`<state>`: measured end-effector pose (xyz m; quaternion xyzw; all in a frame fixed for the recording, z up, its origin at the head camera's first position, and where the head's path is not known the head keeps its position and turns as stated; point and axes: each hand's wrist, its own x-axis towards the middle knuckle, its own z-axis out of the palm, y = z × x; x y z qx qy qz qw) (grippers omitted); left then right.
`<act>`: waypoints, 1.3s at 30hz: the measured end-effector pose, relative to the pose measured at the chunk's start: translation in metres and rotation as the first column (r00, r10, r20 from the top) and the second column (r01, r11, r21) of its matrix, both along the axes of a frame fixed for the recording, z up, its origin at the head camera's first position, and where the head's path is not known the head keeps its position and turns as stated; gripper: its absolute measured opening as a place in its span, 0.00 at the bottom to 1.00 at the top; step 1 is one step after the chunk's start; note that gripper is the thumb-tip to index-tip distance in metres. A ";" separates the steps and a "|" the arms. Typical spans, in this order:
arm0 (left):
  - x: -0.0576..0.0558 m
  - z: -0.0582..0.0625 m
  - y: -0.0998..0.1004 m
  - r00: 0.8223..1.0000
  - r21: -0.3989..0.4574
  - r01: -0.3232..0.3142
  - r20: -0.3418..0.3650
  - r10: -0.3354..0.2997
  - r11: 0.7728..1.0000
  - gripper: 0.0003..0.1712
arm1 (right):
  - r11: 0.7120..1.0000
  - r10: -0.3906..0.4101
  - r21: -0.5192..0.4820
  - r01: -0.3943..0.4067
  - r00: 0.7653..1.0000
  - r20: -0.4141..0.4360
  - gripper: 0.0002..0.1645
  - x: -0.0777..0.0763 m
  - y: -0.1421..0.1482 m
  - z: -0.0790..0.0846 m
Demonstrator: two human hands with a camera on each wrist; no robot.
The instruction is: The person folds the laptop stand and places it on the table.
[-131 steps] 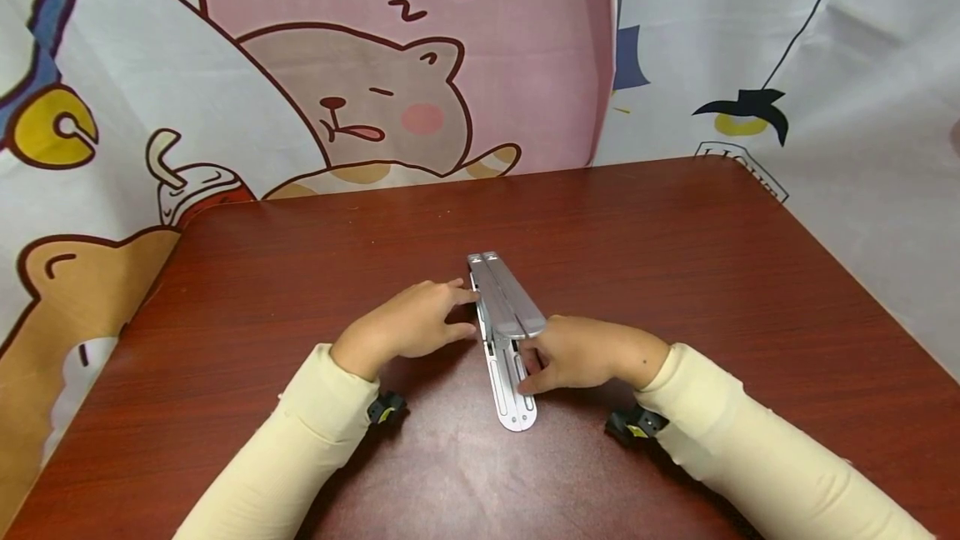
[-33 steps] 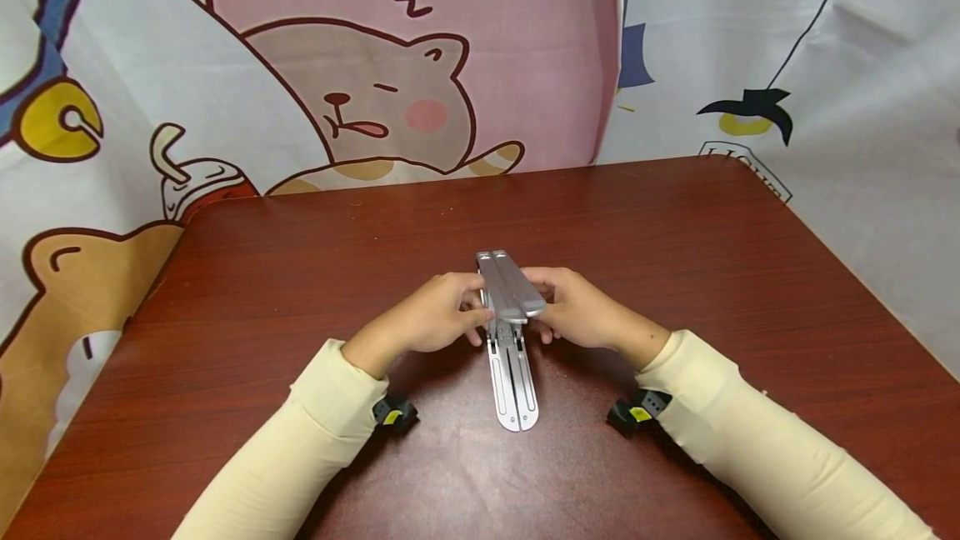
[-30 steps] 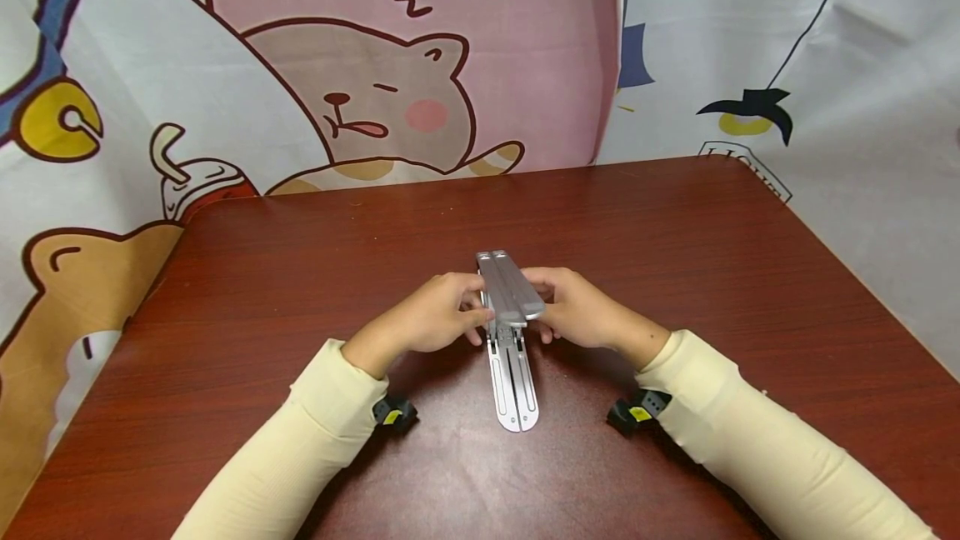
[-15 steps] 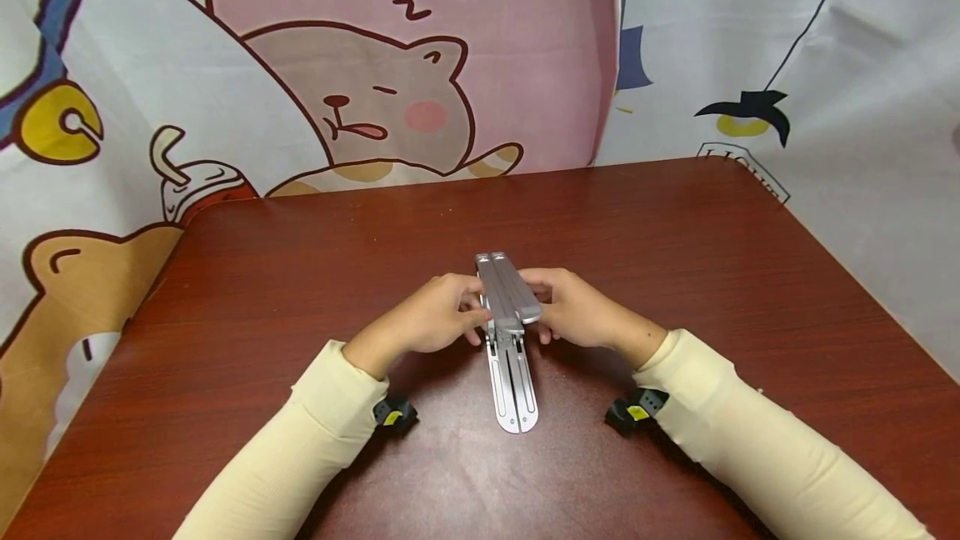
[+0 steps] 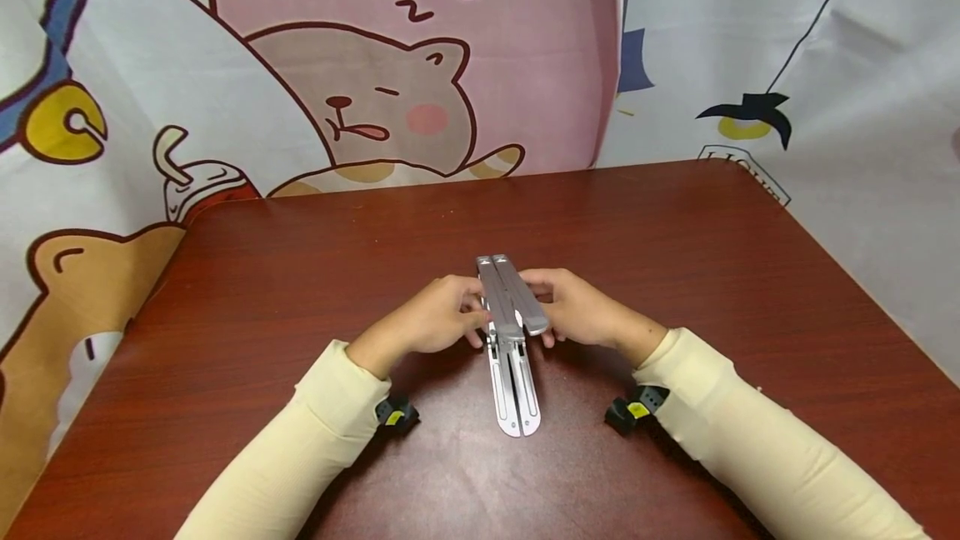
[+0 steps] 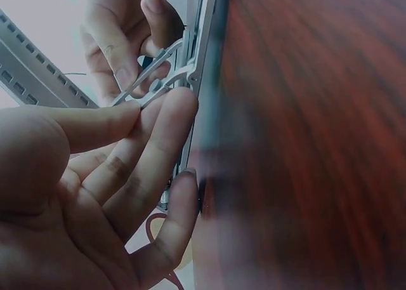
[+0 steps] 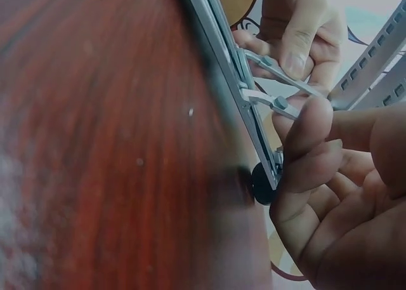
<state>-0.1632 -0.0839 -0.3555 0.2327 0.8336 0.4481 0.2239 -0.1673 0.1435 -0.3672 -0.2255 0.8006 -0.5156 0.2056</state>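
A folding silver laptop stand point(image 5: 505, 402) lies lengthwise on the table, its two upper bars point(image 5: 497, 297) raised above the base and spread slightly apart at the near end. My left hand point(image 5: 435, 317) is at the stand's left side. In the left wrist view, its thumb and fingers pinch a thin support strut point(image 6: 170, 80) between base and upper bar. From the right side, my right hand point(image 5: 581, 309) pinches the other strut point(image 7: 261, 97), as the right wrist view shows. The upper bars partly hide the fingertips in the head view.
The reddish-brown wooden table point(image 5: 337, 248) extends around the stand on all sides. Behind it hangs a cloth printed with cartoon animals point(image 5: 367, 107). Dark wrist cameras point(image 5: 397, 415) sit under both cream sleeves point(image 5: 300, 440).
My right hand has gone from the stand's near part forward along its right side, and my left fingers have closed in. Lately, the right upper bar has swung slightly away from the left one.
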 end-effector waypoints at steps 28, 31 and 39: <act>0.001 -0.002 0.001 0.999 -0.023 0.036 0.018 -0.036 0.999 0.02 | 1.000 -0.006 0.020 0.005 0.997 0.075 0.07 -0.001 -0.002 -0.006; 0.000 -0.003 0.001 0.999 -0.048 0.039 0.007 -0.039 0.998 0.03 | 1.000 0.005 0.017 -0.007 0.996 0.090 0.08 0.000 -0.002 -0.007; 0.000 -0.004 0.000 0.999 -0.093 0.042 -0.017 -0.044 0.995 0.03 | 0.999 0.037 0.007 -0.038 0.992 0.119 0.07 -0.001 -0.002 -0.011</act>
